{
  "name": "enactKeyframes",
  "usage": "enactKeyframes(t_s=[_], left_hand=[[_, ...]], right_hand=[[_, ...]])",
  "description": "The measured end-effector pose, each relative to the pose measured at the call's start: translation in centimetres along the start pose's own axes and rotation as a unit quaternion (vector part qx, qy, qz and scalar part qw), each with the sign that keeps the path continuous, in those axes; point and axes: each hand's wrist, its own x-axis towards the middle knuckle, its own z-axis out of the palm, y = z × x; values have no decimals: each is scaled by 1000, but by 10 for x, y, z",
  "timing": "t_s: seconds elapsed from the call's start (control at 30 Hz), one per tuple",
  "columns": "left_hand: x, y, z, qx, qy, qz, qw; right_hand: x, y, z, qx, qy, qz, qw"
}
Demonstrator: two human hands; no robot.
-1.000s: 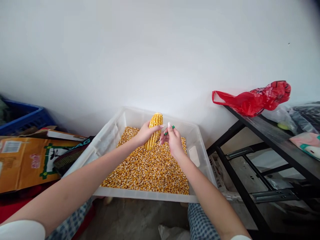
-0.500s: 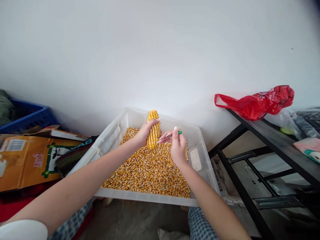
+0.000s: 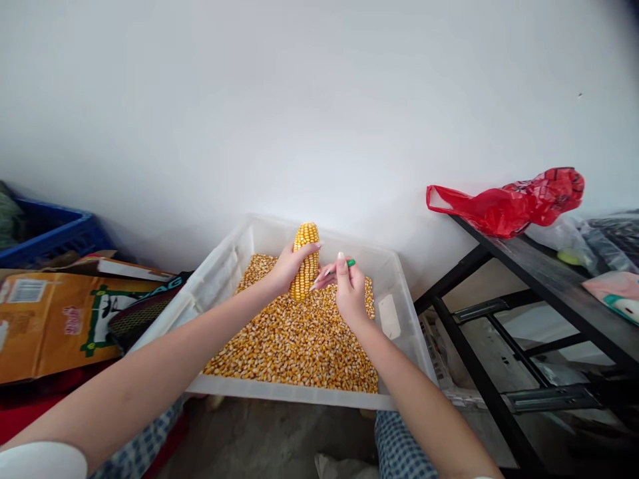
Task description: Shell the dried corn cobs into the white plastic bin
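My left hand [image 3: 288, 266] is closed around a yellow ear of corn [image 3: 304, 273], thumb across its front. The ear stands nearly upright and is covered with kernels on the side I see. Close to its right, my right hand [image 3: 349, 283] is closed on a thin tool with a green handle [image 3: 351, 263]. The tool's tip is too small to make out, beside the lower right of the ear. Below both hands lies a heap of loose corn kernels [image 3: 294, 352] in a translucent plastic bin [image 3: 299, 394].
To the right, a black metal frame table [image 3: 544, 273] bears a red plastic bag [image 3: 504, 206]. Left of the bin are an orange cardboard box [image 3: 54, 332] and a blue crate [image 3: 54, 233]. A white wall [image 3: 319, 113] rises behind the bin.
The ear has shifted slightly left and down and tilts a little more. My right hand with the green-handled tool has moved slightly left. The view has shifted a little.
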Motion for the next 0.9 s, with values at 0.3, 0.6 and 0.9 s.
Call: enactKeyframes(t_s=[0.3,0.6,0.9], left_hand=[[-4,1,3,137,-23,121,983],[11,0,-12,-20,-21,15,999],[9,1,-9,-18,-31,-2,999]], right_hand=[[15,12,-10,54,0,164,985],[13,-1,-6,125,5,126,984],[6,0,-1,95,-1,65,993]])
